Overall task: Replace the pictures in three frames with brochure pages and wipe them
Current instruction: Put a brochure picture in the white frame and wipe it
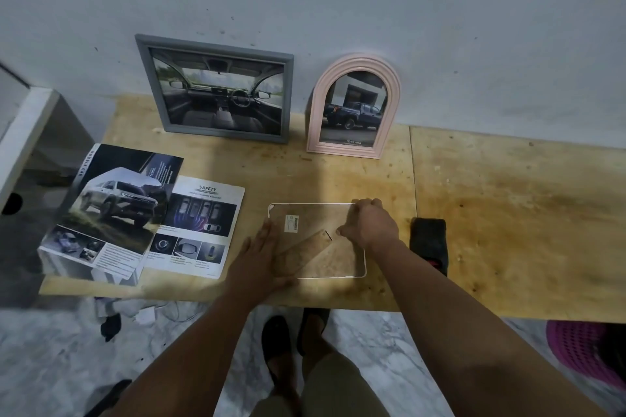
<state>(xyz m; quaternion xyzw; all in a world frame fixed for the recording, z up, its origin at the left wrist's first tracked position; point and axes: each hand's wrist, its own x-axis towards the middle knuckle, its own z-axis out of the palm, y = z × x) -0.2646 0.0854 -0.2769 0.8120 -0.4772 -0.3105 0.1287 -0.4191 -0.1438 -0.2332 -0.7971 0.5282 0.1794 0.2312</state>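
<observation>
both hands (264, 247) flat on clear frame (338, 261)

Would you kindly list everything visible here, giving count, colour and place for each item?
Grey rectangular picture frame: one, grey, leaning on the wall, back left, showing a car interior.
Pink arched picture frame: one, pink, against the wall, right of the grey one, showing a pickup.
Clear flat frame with white edge: one, transparent, lying on the table front centre, barcode sticker on it.
Car brochure pages: several, dark printed, table's left.
Dark cloth: one, black, right of the clear frame.
Plywood table: one, tan.
Pink basket: one, floor right, partly visible.
Left hand: flat on the clear frame's left edge.
Right hand: curled over its top right corner.
</observation>
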